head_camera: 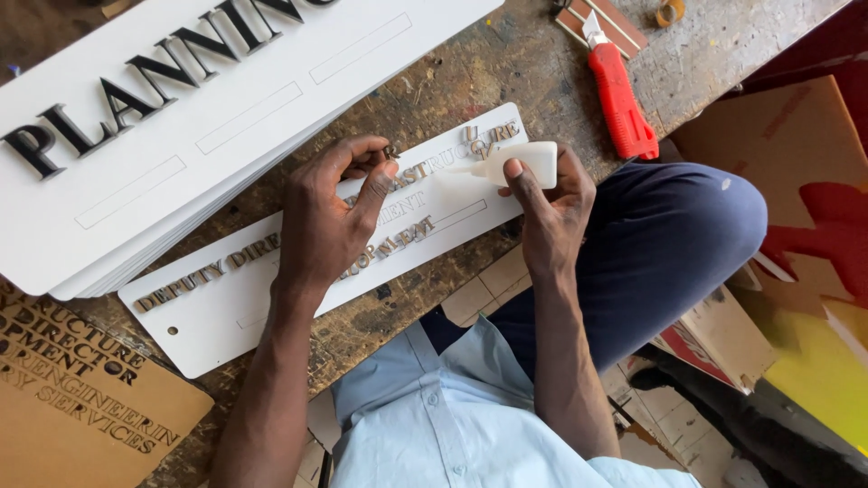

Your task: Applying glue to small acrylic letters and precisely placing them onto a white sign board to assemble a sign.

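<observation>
Head view looks down on a small metal letter (391, 152) pinched between the thumb and fingertips of the left hand (330, 217), which is closed on it just above a long white sign plate (203, 312). The letter sits at the tips of that hand, over the upper row of lettering on the plate. Just to its right, the right hand (547, 212) grips a small white glue bottle (520, 163), fingers wrapped round its body, the nozzle pointing left toward the letter and close to it; whether the two touch cannot be told. More small letters lie loose on the plate's right end, near the bottle. The plate lies at a slant on a worn, paint-flecked wooden surface (506, 72). Beyond it, to the upper left, is a stack of larger white boards (226, 99) with big dark raised letters. A brown stencil card (81, 398) with cut-out lettering lies at lower left. A red-handled knife (619, 95) rests on the surface at upper right, well apart from both hands.
</observation>
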